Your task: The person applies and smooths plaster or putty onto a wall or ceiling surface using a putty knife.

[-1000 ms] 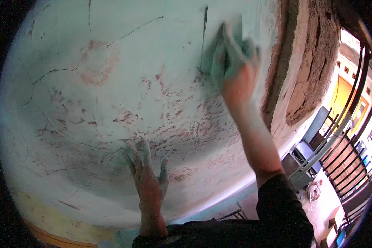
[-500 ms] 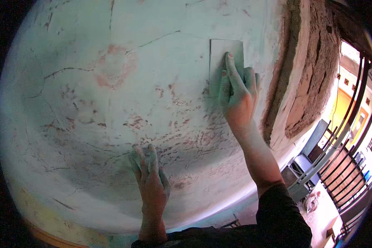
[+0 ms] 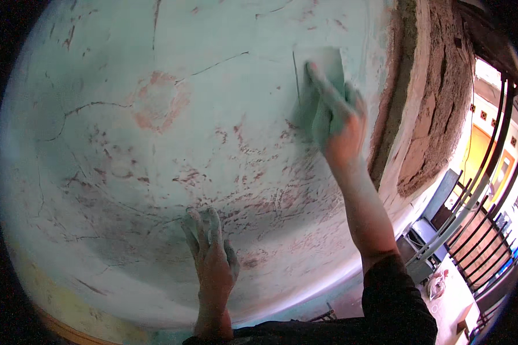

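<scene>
A pale green wall [image 3: 213,98] fills most of the view, with cracks, dark red-brown flecks and a pinkish patch [image 3: 161,100]. My right hand [image 3: 339,123], coated in pale dust, presses a thin rectangular pad [image 3: 322,57] against it at upper right, index finger stretched along the pad; the hand hides much of the pad. Lower and further left, my left hand [image 3: 213,253] rests its spread fingertips on the flecked part of the wall, holding nothing, also dusty.
A rough, broken plaster edge [image 3: 431,103] runs down the wall's right side. Beyond it are black metal railings [image 3: 483,247], a pale pipe [image 3: 454,218], a yellow wall [image 3: 477,155] and a crumpled bag [image 3: 437,284] on a pale floor.
My right hand and pad slid down the wall, then back up slightly over the last half second. The view has shifted, so the wall appears lower. My left hand stays against it.
</scene>
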`<state>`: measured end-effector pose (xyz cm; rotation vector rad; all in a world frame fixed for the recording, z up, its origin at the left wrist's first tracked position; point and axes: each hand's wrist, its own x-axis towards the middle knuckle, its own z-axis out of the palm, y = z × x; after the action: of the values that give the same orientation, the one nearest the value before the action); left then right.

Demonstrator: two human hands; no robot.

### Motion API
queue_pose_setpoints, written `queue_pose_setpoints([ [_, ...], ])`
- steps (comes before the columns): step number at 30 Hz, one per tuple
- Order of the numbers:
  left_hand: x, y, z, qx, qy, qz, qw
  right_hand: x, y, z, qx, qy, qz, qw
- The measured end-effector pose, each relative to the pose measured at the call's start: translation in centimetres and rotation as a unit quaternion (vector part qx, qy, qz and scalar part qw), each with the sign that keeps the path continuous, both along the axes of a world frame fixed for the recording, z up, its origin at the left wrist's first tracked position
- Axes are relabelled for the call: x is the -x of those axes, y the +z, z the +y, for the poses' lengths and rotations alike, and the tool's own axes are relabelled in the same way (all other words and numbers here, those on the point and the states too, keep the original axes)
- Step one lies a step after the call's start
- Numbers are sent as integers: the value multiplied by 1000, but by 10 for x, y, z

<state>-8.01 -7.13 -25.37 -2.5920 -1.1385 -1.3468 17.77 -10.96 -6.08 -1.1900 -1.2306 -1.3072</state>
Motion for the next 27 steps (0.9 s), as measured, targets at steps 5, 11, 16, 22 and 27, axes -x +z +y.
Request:
queue_pose_setpoints([
  [5, -1, 0, -1, 10, -2, 2, 1000, 0, 2, 3, -32, -4, -18, 999],
  [11, 3, 1, -5, 26, 1, 8, 1000, -5, -7, 7, -47, 36, -63, 996],
  [16, 2, 1, -2, 23, -4, 17, 1000, -7, -7, 10, -20, -25, -20, 999],
  [22, 5, -1, -2, 14, -20, 7, 1000, -2, -11, 4, -16, 23, -63, 998],
  [27, -1, -2, -2, 21, 27, 33, 999, -2, -9, -4, 58, -43, -4, 997],
])
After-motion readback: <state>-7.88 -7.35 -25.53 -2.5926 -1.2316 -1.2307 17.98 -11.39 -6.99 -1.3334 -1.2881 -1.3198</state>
